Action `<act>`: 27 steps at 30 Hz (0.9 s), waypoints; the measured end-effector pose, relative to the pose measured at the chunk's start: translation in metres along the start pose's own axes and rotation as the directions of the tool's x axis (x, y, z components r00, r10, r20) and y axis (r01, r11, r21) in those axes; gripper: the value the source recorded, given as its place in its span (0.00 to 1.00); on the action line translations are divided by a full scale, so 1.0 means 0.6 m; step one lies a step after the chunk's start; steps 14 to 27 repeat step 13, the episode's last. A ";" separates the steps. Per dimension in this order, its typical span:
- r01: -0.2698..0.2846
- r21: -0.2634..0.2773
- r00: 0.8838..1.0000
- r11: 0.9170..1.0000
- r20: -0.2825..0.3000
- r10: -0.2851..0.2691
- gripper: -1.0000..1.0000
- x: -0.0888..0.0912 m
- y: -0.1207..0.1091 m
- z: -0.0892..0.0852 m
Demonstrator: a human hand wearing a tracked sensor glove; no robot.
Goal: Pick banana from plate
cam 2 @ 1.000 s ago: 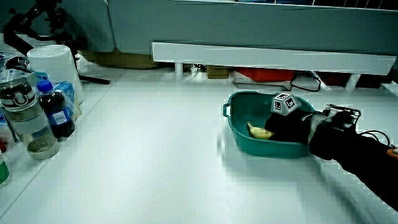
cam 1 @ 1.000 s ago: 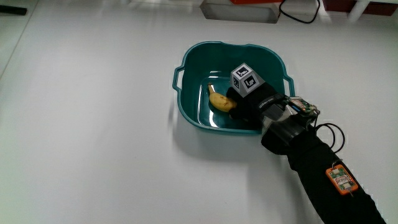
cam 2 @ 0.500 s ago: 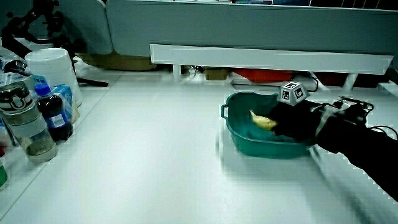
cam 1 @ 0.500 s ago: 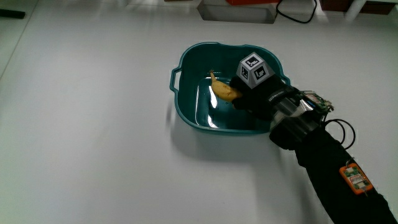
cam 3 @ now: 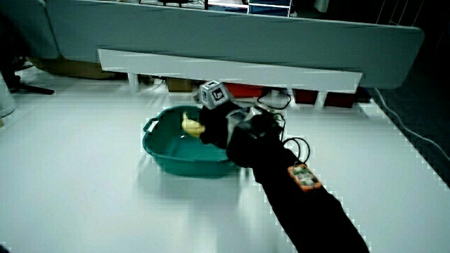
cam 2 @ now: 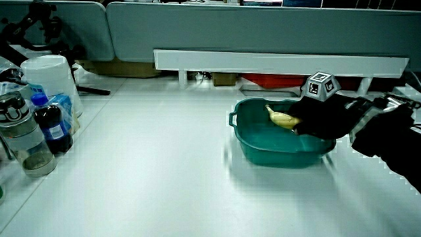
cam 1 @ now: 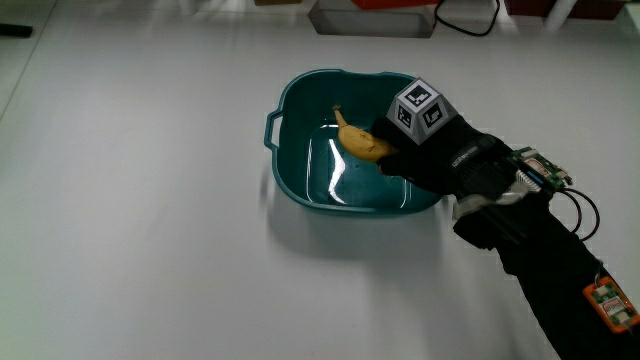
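Observation:
A small yellow banana (cam 1: 360,143) hangs above the inside of a teal basin (cam 1: 300,170), with the gloved hand (cam 1: 392,155) shut on one end of it. The hand carries a patterned cube (cam 1: 420,108) on its back and reaches in over the basin's rim. In both side views the banana (cam 2: 283,118) (cam 3: 191,126) sits about level with the rim of the basin (cam 2: 263,148) (cam 3: 169,156), held by the hand (cam 2: 309,122) (cam 3: 214,126). No plate shows in any view; the banana is over the basin.
Bottles (cam 2: 49,125) and a white tub (cam 2: 49,79) stand at the table's edge. A low white partition (cam 2: 276,62) runs along the table with a red box (cam 2: 266,82) and cables (cam 1: 470,15) near it. A small orange device (cam 1: 610,305) sits on the forearm.
The hand has lifted the banana from the basin's floor up to about rim height. The basin has stayed in place.

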 end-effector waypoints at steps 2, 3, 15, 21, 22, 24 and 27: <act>-0.021 0.002 1.000 1.000 -0.003 0.021 1.00 -0.007 0.000 0.006; -0.024 0.002 1.000 1.000 0.001 0.024 1.00 -0.008 0.000 0.005; -0.101 0.105 0.995 0.989 0.003 0.102 1.00 -0.041 -0.054 0.051; -0.101 0.105 0.995 0.989 0.003 0.102 1.00 -0.041 -0.054 0.051; -0.101 0.105 0.995 0.989 0.003 0.102 1.00 -0.041 -0.054 0.051; -0.101 0.105 0.995 0.989 0.003 0.102 1.00 -0.041 -0.054 0.051; -0.101 0.105 0.995 0.989 0.003 0.102 1.00 -0.041 -0.054 0.051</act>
